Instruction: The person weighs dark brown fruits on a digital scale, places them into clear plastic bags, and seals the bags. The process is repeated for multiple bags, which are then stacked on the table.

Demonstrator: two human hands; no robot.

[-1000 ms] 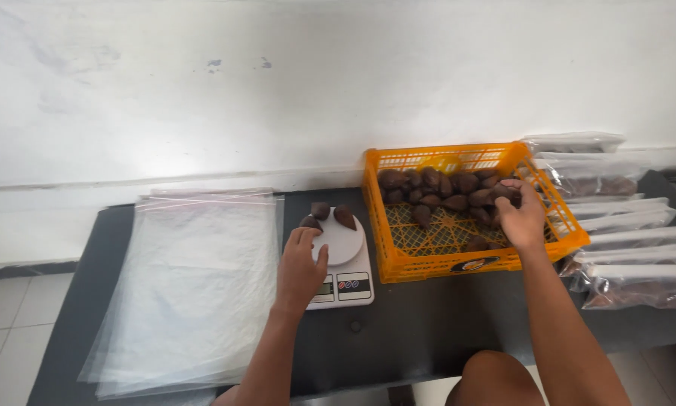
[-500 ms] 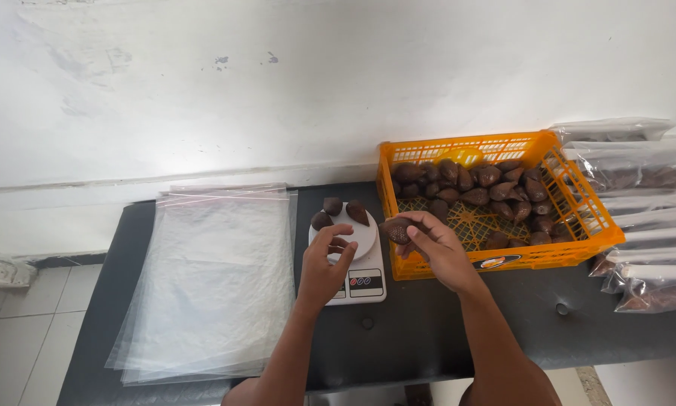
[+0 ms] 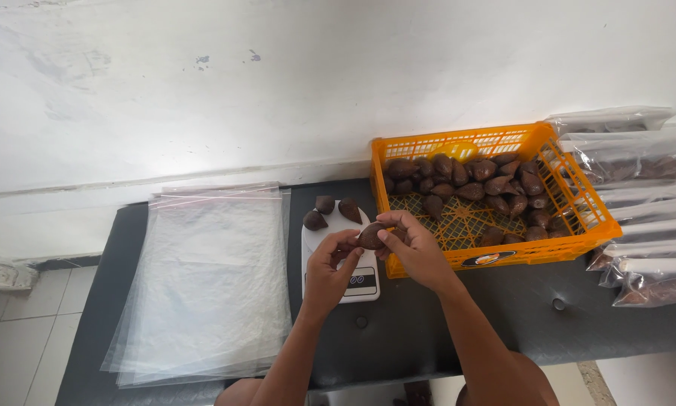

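Observation:
A brown scaly fruit [image 3: 371,235] is pinched between my left hand [image 3: 329,272] and my right hand [image 3: 414,250], just above a small white kitchen scale [image 3: 339,259]. Three more brown fruits [image 3: 331,210] lie on the scale's round pan. To the right stands an orange plastic crate [image 3: 503,256] holding several of the same fruits [image 3: 473,180]. Both hands hover over the gap between scale and crate.
A stack of clear plastic bags [image 3: 206,282] lies flat on the left of the dark table [image 3: 631,331]. Filled clear bags [image 3: 639,225] are piled at the right edge. A white wall runs behind; tiled floor shows at the lower left.
My right hand left the crate with a fruit and came over to the scale. My left hand rose from the scale's front and now shares the hold on that fruit.

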